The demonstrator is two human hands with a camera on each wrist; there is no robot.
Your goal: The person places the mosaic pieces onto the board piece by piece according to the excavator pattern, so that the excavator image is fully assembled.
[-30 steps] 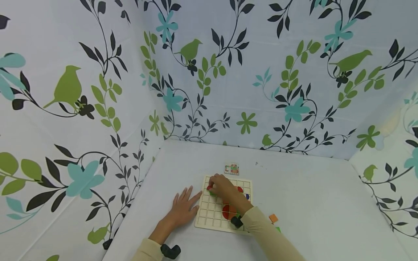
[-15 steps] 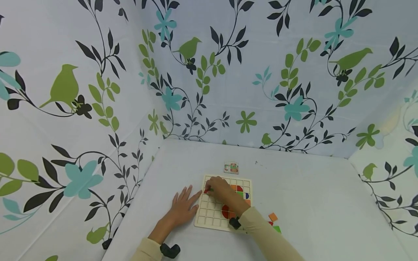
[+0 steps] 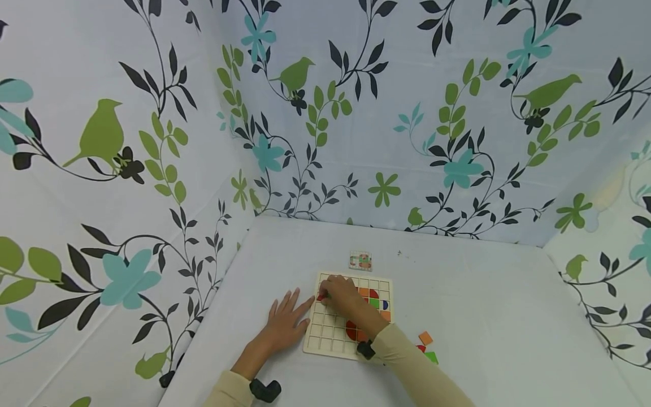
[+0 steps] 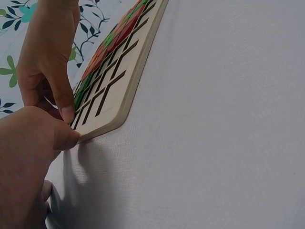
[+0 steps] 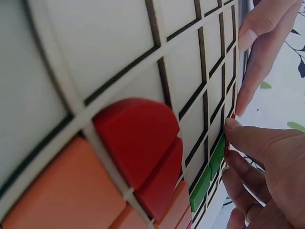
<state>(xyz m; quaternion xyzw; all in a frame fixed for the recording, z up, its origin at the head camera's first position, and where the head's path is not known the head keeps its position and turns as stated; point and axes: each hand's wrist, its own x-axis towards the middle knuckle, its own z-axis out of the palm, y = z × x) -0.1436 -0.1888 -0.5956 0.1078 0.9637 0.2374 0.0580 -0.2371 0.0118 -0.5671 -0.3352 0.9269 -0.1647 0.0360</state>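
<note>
A wooden grid board (image 3: 320, 343) lies on the white table, its cells partly filled with coloured pieces. My right hand (image 3: 343, 295) is over the board's left part, and its thumb and fingertips pinch a small red piece (image 5: 227, 144) at the left edge, beside green square pieces (image 5: 217, 153). Most of that red piece is hidden by the fingers. My left hand (image 3: 286, 327) rests on the table with fingers spread, its fingertips right at the board's left edge. Red rounded pieces (image 5: 138, 138) and orange squares (image 5: 62, 191) sit in other cells.
A small printed card (image 3: 360, 260) lies behind the board. Right of the board are a loose orange square (image 3: 425, 338), a red piece (image 3: 421, 348) and a green square (image 3: 431, 357). A patterned cloth (image 3: 325, 113) hangs behind the table.
My right hand has shifted slightly left and down towards the board's left edge, uncovering more coloured pieces on the right. The left hand stays in place.
</note>
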